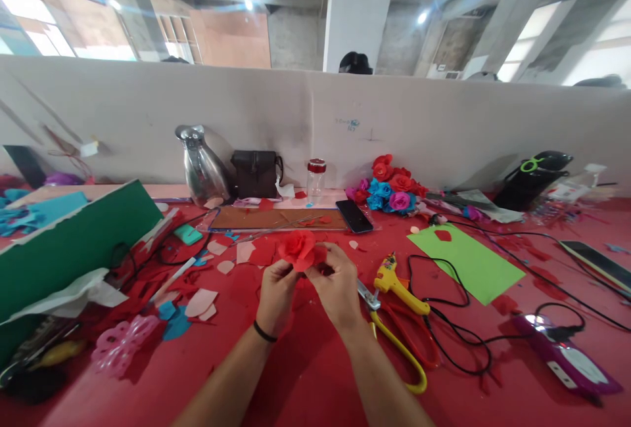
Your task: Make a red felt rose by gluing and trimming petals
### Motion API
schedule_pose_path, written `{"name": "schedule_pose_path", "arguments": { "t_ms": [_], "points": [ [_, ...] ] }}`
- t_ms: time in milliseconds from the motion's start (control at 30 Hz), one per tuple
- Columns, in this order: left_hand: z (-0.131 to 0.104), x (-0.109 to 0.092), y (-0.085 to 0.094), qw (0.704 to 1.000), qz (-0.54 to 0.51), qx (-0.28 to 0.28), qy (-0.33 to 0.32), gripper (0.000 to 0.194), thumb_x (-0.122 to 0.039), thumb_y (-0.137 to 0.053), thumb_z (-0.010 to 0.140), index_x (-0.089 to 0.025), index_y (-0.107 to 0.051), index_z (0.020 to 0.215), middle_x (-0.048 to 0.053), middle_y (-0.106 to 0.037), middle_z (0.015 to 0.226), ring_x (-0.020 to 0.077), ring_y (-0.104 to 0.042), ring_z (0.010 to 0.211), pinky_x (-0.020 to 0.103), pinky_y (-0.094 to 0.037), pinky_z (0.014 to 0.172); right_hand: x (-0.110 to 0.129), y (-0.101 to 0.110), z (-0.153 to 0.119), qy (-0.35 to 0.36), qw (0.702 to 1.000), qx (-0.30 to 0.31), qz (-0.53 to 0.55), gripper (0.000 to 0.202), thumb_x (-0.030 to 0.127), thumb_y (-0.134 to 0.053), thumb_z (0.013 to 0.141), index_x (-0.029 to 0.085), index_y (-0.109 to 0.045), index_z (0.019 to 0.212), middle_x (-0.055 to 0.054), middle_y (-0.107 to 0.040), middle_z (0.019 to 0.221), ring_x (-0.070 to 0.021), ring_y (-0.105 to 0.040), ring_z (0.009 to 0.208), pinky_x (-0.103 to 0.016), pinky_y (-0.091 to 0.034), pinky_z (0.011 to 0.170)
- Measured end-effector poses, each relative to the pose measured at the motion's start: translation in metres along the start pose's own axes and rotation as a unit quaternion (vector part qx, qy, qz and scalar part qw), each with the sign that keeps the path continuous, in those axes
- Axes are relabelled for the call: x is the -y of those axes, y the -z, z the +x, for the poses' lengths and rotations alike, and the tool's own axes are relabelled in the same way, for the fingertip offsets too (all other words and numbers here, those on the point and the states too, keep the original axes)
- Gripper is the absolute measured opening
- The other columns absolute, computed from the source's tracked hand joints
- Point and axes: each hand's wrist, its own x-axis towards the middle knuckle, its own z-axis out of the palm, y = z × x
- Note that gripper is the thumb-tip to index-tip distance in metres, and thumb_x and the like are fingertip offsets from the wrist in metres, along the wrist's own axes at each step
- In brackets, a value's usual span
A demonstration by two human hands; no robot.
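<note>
A red paper flower (297, 249) is held up over the red table (305, 374), in the middle of the view. My left hand (277, 294), with a black band at the wrist, pinches it from below on the left. On the flower's right side, my right hand (336, 282) has its fingers closed on the lower petals. The flower's underside is hidden by my fingers. Just right of my right hand lie a yellow glue gun (401, 290) and scissors (398, 348) with yellow and red handles.
Paper scraps (201, 303) and a pink plastic piece (124, 346) lie left. Farther back are a steel jug (203, 167), a glass jar (316, 182), a phone (354, 216) and finished paper flowers (392, 187). A green sheet (468, 263) and black cables are right.
</note>
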Motion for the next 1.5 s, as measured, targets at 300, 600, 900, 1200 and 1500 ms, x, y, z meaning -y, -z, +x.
{"name": "schedule_pose_path", "arguments": {
  "t_ms": [300,600,900,1200,1500],
  "points": [
    [0.003,-0.005,0.0,0.999,0.021,-0.047,-0.006,0.014,-0.028,-0.076,0.056,-0.016,-0.071,0.062,0.001,-0.067,0.06,0.0148,-0.056,0.059,0.026,-0.045,0.062,0.005,0.002,0.0,-0.115,0.954,0.009,0.278,0.024,0.024,-0.055,0.074,0.02,-0.064,0.096,-0.003,-0.068,0.085,-0.0177,-0.061,0.077,-0.031,-0.049,0.074],
    [0.007,0.002,0.004,0.997,0.001,-0.078,0.011,0.013,-0.02,-0.075,0.054,-0.015,-0.064,0.05,-0.003,-0.059,0.048,0.0098,-0.049,0.05,0.022,-0.04,0.054,0.004,0.004,0.001,-0.204,0.915,-0.071,0.34,0.022,0.035,-0.058,0.074,0.021,-0.059,0.091,0.004,-0.062,0.059,-0.01,-0.049,0.044,-0.022,-0.033,0.045],
    [0.004,-0.008,0.002,0.973,-0.14,-0.022,0.18,0.02,-0.02,-0.08,0.053,-0.013,-0.066,0.066,0.0,-0.066,0.062,0.004,-0.05,0.046,0.015,-0.036,0.044,-0.016,-0.005,0.003,-0.181,0.972,-0.049,0.143,0.013,0.026,-0.061,0.067,0.018,-0.066,0.075,0.0,-0.068,0.073,-0.016,-0.059,0.07,-0.028,-0.044,0.067],
    [0.001,-0.011,0.002,0.953,-0.174,0.034,0.246,0.009,-0.015,-0.072,0.061,-0.012,-0.064,0.064,-0.001,-0.059,0.054,0.0023,-0.045,0.041,0.012,-0.032,0.04,-0.018,-0.008,0.005,-0.201,0.942,-0.066,0.261,0.016,0.026,-0.068,0.063,0.019,-0.063,0.077,0.003,-0.064,0.072,-0.0138,-0.058,0.07,-0.027,-0.045,0.069],
    [-0.001,-0.012,0.001,0.971,-0.116,0.054,0.203,0.012,-0.019,-0.075,0.056,-0.013,-0.066,0.061,-0.002,-0.058,0.055,0.0047,-0.046,0.045,0.016,-0.033,0.043,-0.012,-0.007,0.003,-0.193,0.945,-0.042,0.261,0.021,0.025,-0.071,0.061,0.02,-0.056,0.076,0.004,-0.062,0.067,-0.012,-0.054,0.058,-0.026,-0.044,0.059]
  ]
}}
